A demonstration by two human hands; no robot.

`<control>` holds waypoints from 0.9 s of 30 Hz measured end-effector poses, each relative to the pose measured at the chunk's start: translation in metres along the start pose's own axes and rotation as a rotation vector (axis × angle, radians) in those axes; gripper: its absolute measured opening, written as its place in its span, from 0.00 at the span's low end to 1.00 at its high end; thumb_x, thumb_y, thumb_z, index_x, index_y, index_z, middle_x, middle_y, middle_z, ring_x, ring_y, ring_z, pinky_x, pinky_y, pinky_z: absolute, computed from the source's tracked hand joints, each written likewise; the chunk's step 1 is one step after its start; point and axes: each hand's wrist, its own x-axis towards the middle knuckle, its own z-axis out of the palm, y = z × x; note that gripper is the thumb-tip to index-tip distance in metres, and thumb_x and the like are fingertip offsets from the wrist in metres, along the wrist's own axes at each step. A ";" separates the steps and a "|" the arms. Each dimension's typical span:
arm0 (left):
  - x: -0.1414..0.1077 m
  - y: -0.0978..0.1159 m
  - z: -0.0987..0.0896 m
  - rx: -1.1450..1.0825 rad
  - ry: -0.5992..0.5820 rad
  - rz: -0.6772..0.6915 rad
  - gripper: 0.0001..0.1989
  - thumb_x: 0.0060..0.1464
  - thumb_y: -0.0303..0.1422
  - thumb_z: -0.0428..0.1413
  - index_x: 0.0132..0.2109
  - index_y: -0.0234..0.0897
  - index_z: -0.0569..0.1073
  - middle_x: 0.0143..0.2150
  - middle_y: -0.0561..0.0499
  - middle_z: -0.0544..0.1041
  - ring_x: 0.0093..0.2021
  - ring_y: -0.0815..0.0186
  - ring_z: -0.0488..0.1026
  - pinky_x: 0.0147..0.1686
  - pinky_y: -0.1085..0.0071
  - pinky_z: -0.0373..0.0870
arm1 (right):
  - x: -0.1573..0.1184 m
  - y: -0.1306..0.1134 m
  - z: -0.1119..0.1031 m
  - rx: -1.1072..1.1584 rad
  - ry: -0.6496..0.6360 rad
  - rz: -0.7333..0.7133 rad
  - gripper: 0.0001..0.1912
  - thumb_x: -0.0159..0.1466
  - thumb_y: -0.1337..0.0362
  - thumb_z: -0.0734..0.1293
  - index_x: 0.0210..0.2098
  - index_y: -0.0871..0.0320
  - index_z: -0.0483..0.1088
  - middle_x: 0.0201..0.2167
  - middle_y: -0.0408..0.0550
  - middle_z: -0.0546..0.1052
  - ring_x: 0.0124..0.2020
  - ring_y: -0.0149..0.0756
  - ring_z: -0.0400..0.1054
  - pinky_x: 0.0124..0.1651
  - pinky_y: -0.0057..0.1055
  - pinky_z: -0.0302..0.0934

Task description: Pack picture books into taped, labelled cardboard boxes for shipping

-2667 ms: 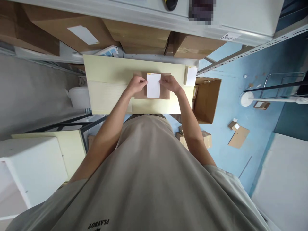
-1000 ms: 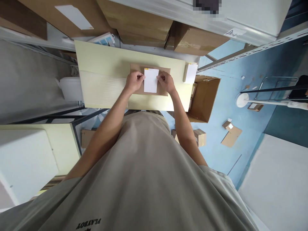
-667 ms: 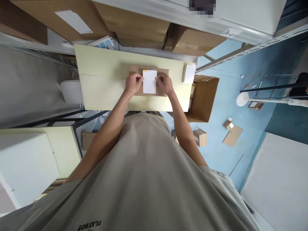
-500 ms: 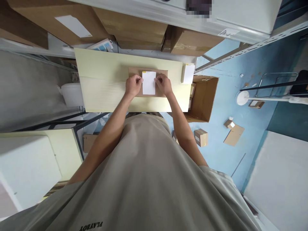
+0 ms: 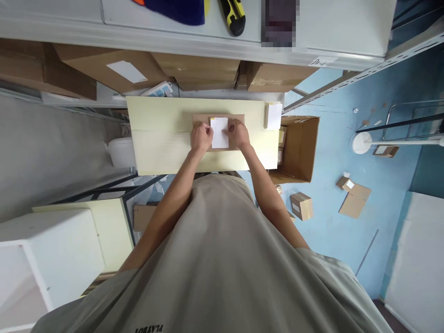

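Note:
A white label (image 5: pixel 219 133) with a small yellow mark at its top left corner lies over a flat brown cardboard piece (image 5: pixel 201 118) on the pale yellow table (image 5: pixel 159 138). My left hand (image 5: pixel 201 137) is closed in a pinch at the label's left edge. On the opposite side my right hand (image 5: pixel 239 134) has its fingers curled and its thumb at the right edge. Whether the label is stuck to the cardboard cannot be seen. A stack of white labels (image 5: pixel 274 116) stands at the table's far right corner.
An open cardboard box (image 5: pixel 300 148) with small packages adjoins the table's right side. Behind, large cartons (image 5: pixel 204 69) line a shelf. On the upper shelf lies a yellow and black utility knife (image 5: pixel 234 17). A small carton (image 5: pixel 301 206) sits on the blue floor.
The view has tilted upward, bringing the utility knife on the upper shelf into sight. Both hands stay at the label's side edges; the right fingers look slightly more curled.

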 end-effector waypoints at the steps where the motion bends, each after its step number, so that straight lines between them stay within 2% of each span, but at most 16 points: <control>1: 0.000 0.001 0.001 0.009 0.010 -0.004 0.07 0.63 0.33 0.55 0.41 0.40 0.78 0.43 0.42 0.84 0.50 0.53 0.79 0.57 0.57 0.73 | 0.001 -0.001 0.000 -0.001 -0.007 0.004 0.13 0.65 0.55 0.73 0.31 0.52 0.67 0.40 0.51 0.78 0.42 0.45 0.72 0.56 0.49 0.72; 5: 0.002 0.003 0.001 0.016 0.009 -0.020 0.06 0.63 0.35 0.57 0.40 0.40 0.77 0.42 0.42 0.83 0.51 0.53 0.80 0.57 0.56 0.73 | 0.005 -0.001 0.003 0.034 0.032 0.034 0.17 0.65 0.50 0.73 0.30 0.51 0.66 0.35 0.49 0.79 0.38 0.43 0.72 0.54 0.48 0.73; 10: 0.006 0.003 -0.003 0.023 -0.060 -0.060 0.11 0.59 0.43 0.65 0.38 0.42 0.76 0.40 0.43 0.84 0.47 0.51 0.81 0.54 0.54 0.74 | 0.005 0.000 0.008 0.042 0.108 0.090 0.11 0.72 0.53 0.65 0.38 0.52 0.70 0.35 0.50 0.81 0.40 0.46 0.75 0.54 0.49 0.72; 13: 0.006 0.004 -0.003 0.025 -0.043 -0.068 0.10 0.63 0.43 0.62 0.38 0.42 0.75 0.43 0.41 0.84 0.48 0.51 0.81 0.55 0.53 0.73 | 0.001 -0.002 0.009 0.052 0.116 0.094 0.14 0.74 0.51 0.63 0.42 0.53 0.72 0.37 0.52 0.82 0.42 0.47 0.76 0.54 0.50 0.72; 15: 0.006 0.006 -0.002 0.034 -0.033 -0.072 0.11 0.66 0.43 0.58 0.39 0.42 0.74 0.46 0.39 0.84 0.52 0.50 0.80 0.57 0.52 0.72 | -0.005 -0.004 0.011 0.033 0.129 0.065 0.17 0.76 0.50 0.59 0.47 0.53 0.74 0.41 0.53 0.83 0.45 0.49 0.76 0.56 0.51 0.72; 17: 0.005 0.008 -0.002 0.051 -0.038 -0.079 0.12 0.68 0.44 0.56 0.40 0.42 0.74 0.49 0.37 0.83 0.56 0.49 0.79 0.59 0.52 0.71 | -0.017 -0.008 0.015 -0.038 0.140 -0.006 0.19 0.77 0.52 0.57 0.52 0.54 0.75 0.49 0.57 0.82 0.53 0.52 0.75 0.61 0.54 0.70; 20: 0.005 0.008 -0.003 0.048 -0.012 -0.095 0.12 0.67 0.44 0.57 0.47 0.40 0.75 0.48 0.38 0.83 0.55 0.49 0.80 0.60 0.52 0.72 | -0.039 -0.014 0.025 -0.187 0.053 -0.161 0.22 0.78 0.57 0.55 0.61 0.57 0.74 0.67 0.62 0.73 0.70 0.56 0.65 0.71 0.57 0.61; 22: 0.004 0.006 -0.005 0.029 0.020 -0.099 0.17 0.66 0.42 0.59 0.55 0.38 0.73 0.45 0.41 0.84 0.53 0.51 0.81 0.59 0.54 0.73 | -0.049 -0.018 0.032 -0.255 -0.042 -0.251 0.26 0.79 0.60 0.52 0.69 0.58 0.69 0.76 0.59 0.64 0.78 0.53 0.54 0.77 0.56 0.54; 24: 0.001 0.003 -0.007 0.027 0.020 -0.076 0.22 0.66 0.39 0.59 0.63 0.37 0.70 0.46 0.43 0.83 0.53 0.53 0.81 0.58 0.56 0.75 | -0.051 -0.021 0.036 -0.288 -0.092 -0.301 0.29 0.79 0.60 0.50 0.76 0.59 0.61 0.80 0.54 0.56 0.82 0.48 0.45 0.81 0.54 0.47; 27: -0.008 0.000 -0.008 0.083 -0.006 0.049 0.26 0.68 0.34 0.53 0.71 0.40 0.66 0.60 0.40 0.80 0.62 0.55 0.78 0.63 0.57 0.73 | -0.042 -0.024 0.039 -0.320 -0.089 -0.314 0.34 0.80 0.56 0.51 0.80 0.64 0.52 0.82 0.56 0.50 0.84 0.48 0.39 0.83 0.53 0.39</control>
